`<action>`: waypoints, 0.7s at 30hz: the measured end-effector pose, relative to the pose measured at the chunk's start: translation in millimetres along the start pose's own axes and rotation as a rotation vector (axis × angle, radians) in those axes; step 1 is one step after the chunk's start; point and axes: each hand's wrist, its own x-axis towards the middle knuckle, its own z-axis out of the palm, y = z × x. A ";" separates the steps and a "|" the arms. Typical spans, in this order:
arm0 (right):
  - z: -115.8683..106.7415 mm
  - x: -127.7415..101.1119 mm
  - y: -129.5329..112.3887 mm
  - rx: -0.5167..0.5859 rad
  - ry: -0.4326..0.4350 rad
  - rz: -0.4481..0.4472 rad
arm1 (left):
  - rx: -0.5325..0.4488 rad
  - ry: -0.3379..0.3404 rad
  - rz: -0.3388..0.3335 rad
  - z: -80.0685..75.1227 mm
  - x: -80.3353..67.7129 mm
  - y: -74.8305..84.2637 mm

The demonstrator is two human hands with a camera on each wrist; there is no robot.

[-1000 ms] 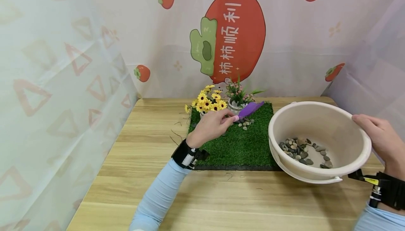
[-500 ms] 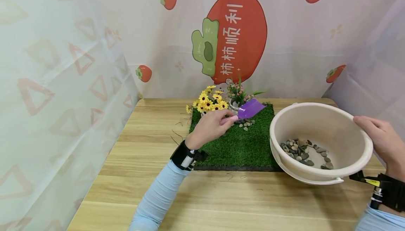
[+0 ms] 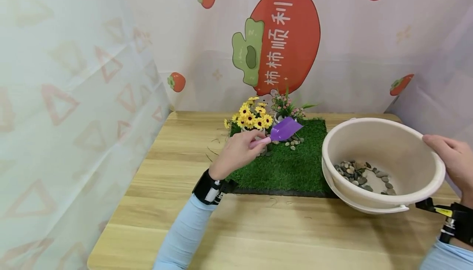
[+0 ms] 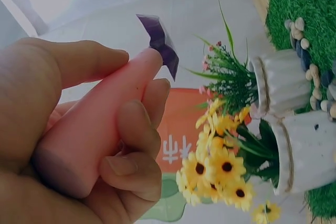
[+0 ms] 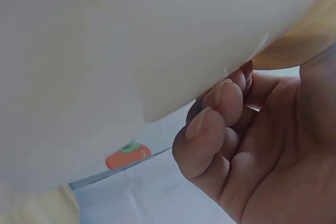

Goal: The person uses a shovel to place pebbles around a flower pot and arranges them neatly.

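Note:
My left hand [image 3: 236, 151] grips the pink handle [image 4: 100, 124] of a small purple shovel [image 3: 286, 129], holding it above the artificial turf [image 3: 292, 175]. The shovel's blade points right, and I see nothing on it. Fingers and thumb wrap the handle in the left wrist view. On the right, my right hand [image 3: 452, 161] holds a beige bucket [image 3: 395, 146] by its rim, thumb on top and fingers curled beneath. The bucket leans towards me, with several pebbles [image 3: 351, 172] on its bottom. Its outer wall fills much of the right wrist view.
A white pot [image 4: 310, 150] of yellow flowers and another white pot [image 4: 286, 82] of pink flowers stand at the turf's back. Small stones [image 3: 293, 142] lie beside them. The wooden table [image 3: 166, 171] extends around the turf, and a printed curtain [image 3: 207, 64] hangs behind.
The shovel has moved a little left relative to the flower pots, and its blade has turned to show more of its face. The head view has shifted slightly. The right hand stays on the bucket.

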 end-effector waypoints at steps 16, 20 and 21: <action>-8.9 6.5 14.7 0.178 -0.109 0.002 | 0.054 0.074 -0.064 -27.6 -49.7 -21.2; -12.9 7.6 21.8 0.290 -0.139 -0.022 | 0.079 0.112 -0.092 -32.8 -60.6 -26.2; -13.4 7.9 23.3 0.291 -0.140 -0.031 | 0.087 0.122 -0.100 -33.7 -63.0 -27.6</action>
